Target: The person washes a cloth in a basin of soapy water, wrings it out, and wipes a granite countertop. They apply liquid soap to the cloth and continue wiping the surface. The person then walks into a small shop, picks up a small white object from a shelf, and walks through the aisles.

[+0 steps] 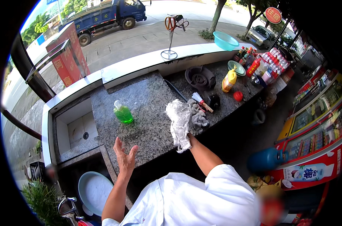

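Note:
A crumpled white mesh cloth (179, 121) covers most of my right hand (190, 137), which holds it above the speckled granite counter (148, 147). Only a bit of that hand and the wrist show; the fingers are hidden. My left hand (124, 155) is over the counter's near edge, fingers spread, holding nothing. Beyond it stands a clear pump bottle of green liquid (123, 113), upright and apart from both hands. Just right of the cloth lie a grey rag (199, 119) and a white-bristled brush with a wooden handle (202, 102).
A sink basin (80, 125) is set in at the left, with a plastic tub (94, 192) below. Behind the brush is a gas burner (200, 77). A yellow bottle (229, 80) and red lid (238, 96) stand right. A wire stand (169, 53) holds scissors on the tiled ledge.

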Motion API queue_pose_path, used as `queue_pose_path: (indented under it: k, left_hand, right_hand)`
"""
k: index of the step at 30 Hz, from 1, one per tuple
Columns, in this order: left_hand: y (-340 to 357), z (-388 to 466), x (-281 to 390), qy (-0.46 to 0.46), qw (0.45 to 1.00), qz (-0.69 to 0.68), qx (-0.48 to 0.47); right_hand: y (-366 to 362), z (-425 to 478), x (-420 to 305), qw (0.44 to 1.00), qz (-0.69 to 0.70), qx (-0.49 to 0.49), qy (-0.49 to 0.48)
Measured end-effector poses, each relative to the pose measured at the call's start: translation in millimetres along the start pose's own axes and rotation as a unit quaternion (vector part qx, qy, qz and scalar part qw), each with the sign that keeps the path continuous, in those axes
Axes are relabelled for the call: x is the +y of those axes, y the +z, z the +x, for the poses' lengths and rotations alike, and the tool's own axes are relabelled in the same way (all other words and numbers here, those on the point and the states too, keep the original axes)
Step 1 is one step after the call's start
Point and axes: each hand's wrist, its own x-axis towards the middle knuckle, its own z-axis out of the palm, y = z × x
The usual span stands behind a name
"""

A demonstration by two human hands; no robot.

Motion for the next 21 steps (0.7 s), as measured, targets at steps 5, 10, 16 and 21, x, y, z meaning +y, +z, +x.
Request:
queue_pose_path:
  k: [5,10,16,21]
  left_hand:
    - [18.9,60.2,-44.3,-0.048,0.995,0.064,0.063]
    - [48.2,109.2,-66.6,-0.048,0.995,0.010,0.087]
    - [80.3,141.6,-68.4,-0.035,0.991,-0.037,0.127]
    - [94.6,150.8,-88.8,-0.030,0.988,-0.032,0.151]
  right_hand:
    - [112.9,-67.4,34.2,0.929,-0.146,-0.292,0.177]
    - [97.3,-52.0,16.2,0.944,-0.041,-0.293,0.148]
    - [114.3,-17.7,43.1,0.952,-0.021,-0.278,0.125]
    - [147.5,21.1,67.3,0.957,-0.017,-0.267,0.109]
